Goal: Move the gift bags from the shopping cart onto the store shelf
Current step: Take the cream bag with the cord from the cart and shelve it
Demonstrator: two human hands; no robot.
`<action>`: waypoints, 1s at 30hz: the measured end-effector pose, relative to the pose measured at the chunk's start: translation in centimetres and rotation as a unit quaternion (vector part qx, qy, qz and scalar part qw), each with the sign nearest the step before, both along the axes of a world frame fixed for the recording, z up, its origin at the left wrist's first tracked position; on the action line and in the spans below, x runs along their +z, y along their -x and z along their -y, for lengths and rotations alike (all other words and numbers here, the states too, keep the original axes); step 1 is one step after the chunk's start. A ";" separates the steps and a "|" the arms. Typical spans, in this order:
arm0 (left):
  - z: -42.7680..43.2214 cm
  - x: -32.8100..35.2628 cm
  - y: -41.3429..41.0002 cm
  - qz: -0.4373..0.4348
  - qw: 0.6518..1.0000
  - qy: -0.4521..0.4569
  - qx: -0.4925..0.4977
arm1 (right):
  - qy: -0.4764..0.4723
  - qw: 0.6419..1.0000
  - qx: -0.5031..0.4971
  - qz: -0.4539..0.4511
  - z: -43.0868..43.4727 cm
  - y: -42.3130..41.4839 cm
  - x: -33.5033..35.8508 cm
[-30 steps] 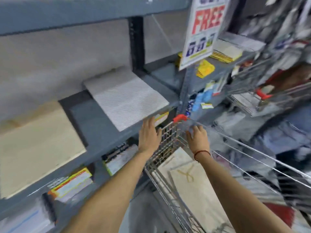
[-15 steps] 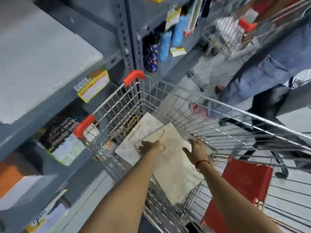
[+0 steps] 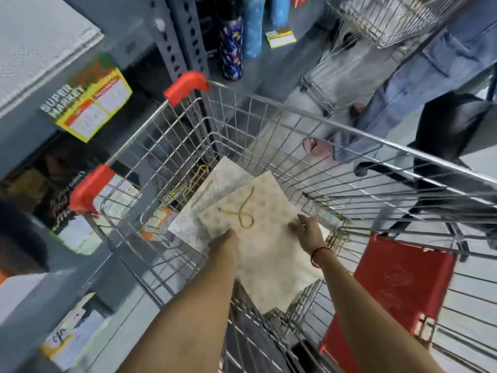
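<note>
Left hand (image 3: 224, 239): reached down into the cart (image 3: 269, 125), at the left edge of the top bag (image 3: 258, 238); fingers hidden by the wrist, so grip on the bag cannot be told.
Right hand (image 3: 309, 231): fingers spread flat, open, palm down on the right part of the top bag; red thread band (image 3: 318, 254) at the wrist.
Top bag: pale, patterned, lying flat in the cart; gold cord handle (image 3: 243, 211) looped across its face.
Second bag (image 3: 209, 189): white, flat, partly beneath the top bag, jutting out toward the far left.
Cart: wire, red corner caps (image 3: 185, 86); red seat flap (image 3: 398, 286) at the near right.
Shelf (image 3: 24, 135): grey, just left of the cart; yellow price tag (image 3: 91, 103) on its edge, white stack (image 3: 40, 44) above.
Second cart (image 3: 382, 20), a bystander's jeans (image 3: 419, 84): beyond, upper right.
</note>
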State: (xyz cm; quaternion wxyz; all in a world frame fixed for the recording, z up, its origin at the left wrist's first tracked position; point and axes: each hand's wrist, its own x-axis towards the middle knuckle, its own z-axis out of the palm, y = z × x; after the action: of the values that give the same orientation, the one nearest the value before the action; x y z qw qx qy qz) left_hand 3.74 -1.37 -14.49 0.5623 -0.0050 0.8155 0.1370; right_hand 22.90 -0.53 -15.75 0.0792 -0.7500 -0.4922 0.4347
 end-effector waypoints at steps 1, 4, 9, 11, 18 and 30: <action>-0.1 0.5 0.4 0.008 1.000 -0.005 0.007 | -0.013 0.999 -0.018 -0.023 0.4 0.0 0.5; -0.4 3.4 1.0 -0.011 0.999 -0.022 0.024 | -0.064 0.990 -0.076 -0.099 0.6 0.6 3.8; -2.4 12.0 2.3 -0.142 0.961 -0.230 -0.047 | -0.184 0.964 -0.082 -0.176 -1.5 2.0 11.8; -3.6 16.1 3.7 -0.152 0.936 -0.315 -0.044 | -0.221 0.951 -0.090 -0.199 -2.8 2.7 15.7; -6.5 29.7 9.3 -0.100 0.821 -0.559 -0.062 | -0.334 0.883 -0.152 -0.292 -5.1 7.8 27.5; 1.3 31.8 18.7 -0.137 0.777 -0.613 -0.032 | -0.321 0.861 -0.166 -0.357 -3.6 18.2 34.4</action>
State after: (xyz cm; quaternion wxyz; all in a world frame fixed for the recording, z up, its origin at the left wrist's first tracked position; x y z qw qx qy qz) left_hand -14.95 -2.62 17.32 0.3326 0.3859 0.6271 0.5893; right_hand 4.65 3.11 18.67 0.5567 -0.5472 -0.4104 0.4714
